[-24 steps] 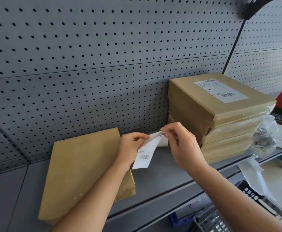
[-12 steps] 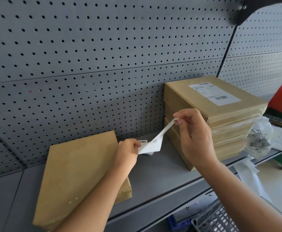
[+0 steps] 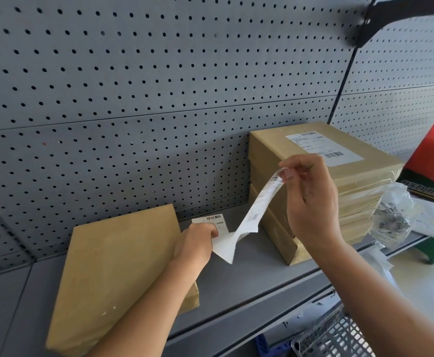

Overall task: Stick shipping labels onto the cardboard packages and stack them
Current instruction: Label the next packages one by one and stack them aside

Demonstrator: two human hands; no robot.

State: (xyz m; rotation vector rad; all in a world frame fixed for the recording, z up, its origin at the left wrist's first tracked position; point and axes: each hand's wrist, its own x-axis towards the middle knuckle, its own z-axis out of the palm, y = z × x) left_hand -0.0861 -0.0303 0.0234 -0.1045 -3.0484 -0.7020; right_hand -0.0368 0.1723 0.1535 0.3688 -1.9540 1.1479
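- The shipping label (image 3: 261, 202) looks feather-light and limp, and I judge it tacky on one face. It would curl and stick to itself, so it is best held by its end corners only.
- It hangs twisted above the middle of the shelf (image 3: 236, 287), between the unlabelled package (image 3: 118, 266) at the left front edge and the labelled stack (image 3: 339, 191) at the right.
- The right hand (image 3: 311, 202), raised, pinches its top end between thumb and forefinger.
- The left hand (image 3: 197, 243), lower, grips the white paper (image 3: 224, 249) at its foot, probably backing.

On the shelf (image 3: 249, 279), one package (image 3: 112, 266) lies at 8 o'clock, the stack (image 3: 313, 202) at 2 o'clock, a loose label (image 3: 259, 207) between them, pegboard (image 3: 159, 99) behind.
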